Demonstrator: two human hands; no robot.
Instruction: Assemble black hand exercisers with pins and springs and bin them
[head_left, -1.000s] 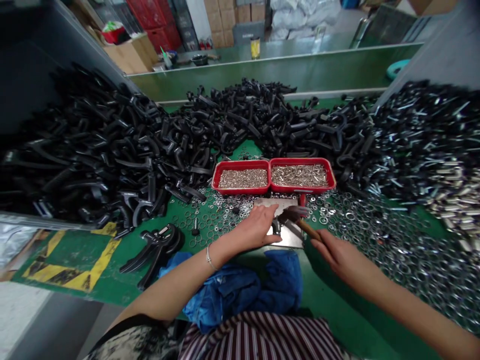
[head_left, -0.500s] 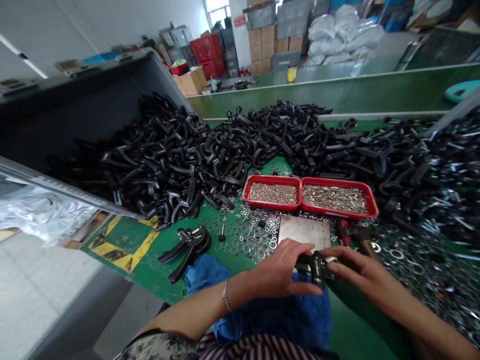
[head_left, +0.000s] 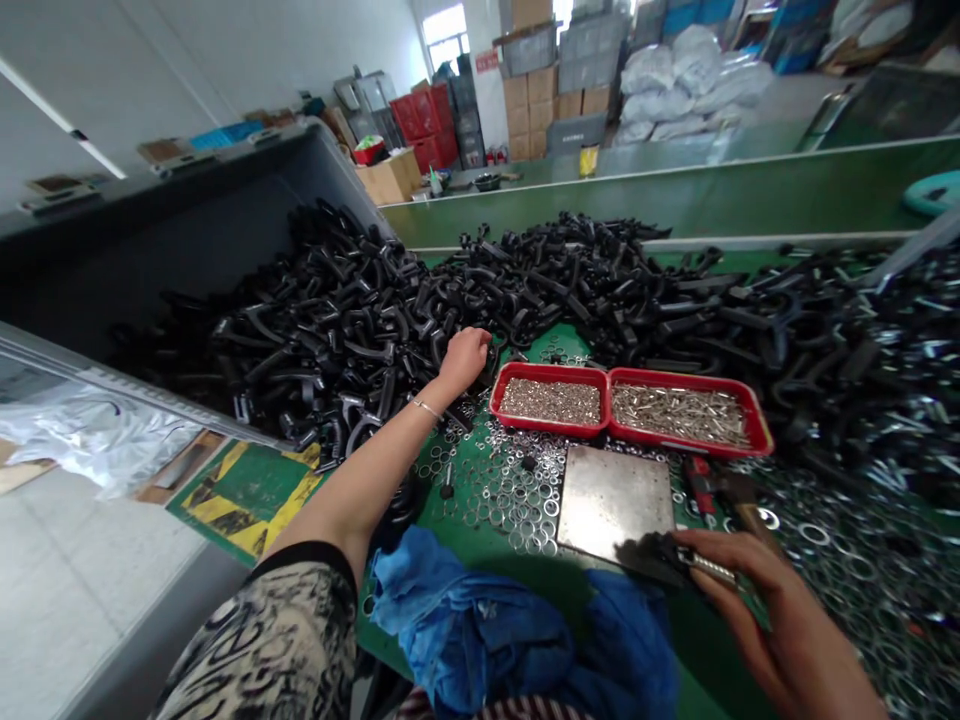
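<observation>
My left hand point(head_left: 465, 358) is stretched out to the edge of the heap of black plastic parts point(head_left: 375, 310), left of the red trays; its fingers are curled down, and what they touch is hidden. At the lower right, my right hand point(head_left: 750, 590) holds a black part point(head_left: 656, 558) with a metal spring point(head_left: 712, 568) on it, over the near right corner of the metal plate point(head_left: 615, 500). Small silvery pieces fill the left red tray point(head_left: 551, 430), and pins lie in the right red tray point(head_left: 690, 447).
Metal rings point(head_left: 525, 505) are scattered left of the plate. A red-handled tool point(head_left: 701, 485) and a hammer point(head_left: 742, 500) lie to its right. A blue cloth point(head_left: 480, 610) lies at the near edge. A large grey bin point(head_left: 330, 150) stands tipped at the left.
My left hand has let go of the black part and moved forward and left to the heap. My right hand still holds the part, now lower and further right. The view has shifted slightly.
</observation>
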